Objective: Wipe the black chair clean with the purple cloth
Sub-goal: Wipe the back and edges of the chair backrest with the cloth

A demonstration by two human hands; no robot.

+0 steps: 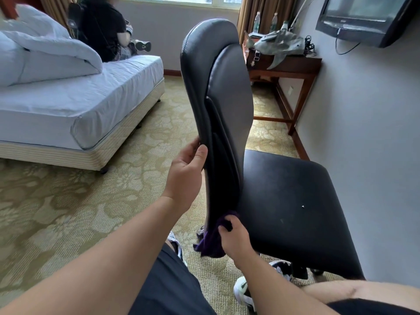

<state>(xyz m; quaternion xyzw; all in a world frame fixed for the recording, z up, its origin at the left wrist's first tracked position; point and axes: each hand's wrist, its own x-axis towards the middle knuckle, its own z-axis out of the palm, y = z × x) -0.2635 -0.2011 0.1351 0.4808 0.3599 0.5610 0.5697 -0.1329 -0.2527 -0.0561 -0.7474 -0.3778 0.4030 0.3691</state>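
Note:
The black chair [286, 201] stands in front of me, its tall padded backrest seen edge-on and its flat seat reaching right toward the wall. My left hand [185, 176] grips the backrest's left edge about halfway up, thumb on the near side. My right hand [234, 237] holds the purple cloth [211, 242] bunched against the bottom of the backrest, where it meets the seat. Part of the cloth hangs below the hand.
A bed [68, 96] with white bedding fills the left, and a person [104, 26] sits on its far end. A wooden desk [286, 67] with bottles and a grey bag stands by the right wall under a mounted TV [363, 17]. Patterned carpet [68, 212] covers the floor.

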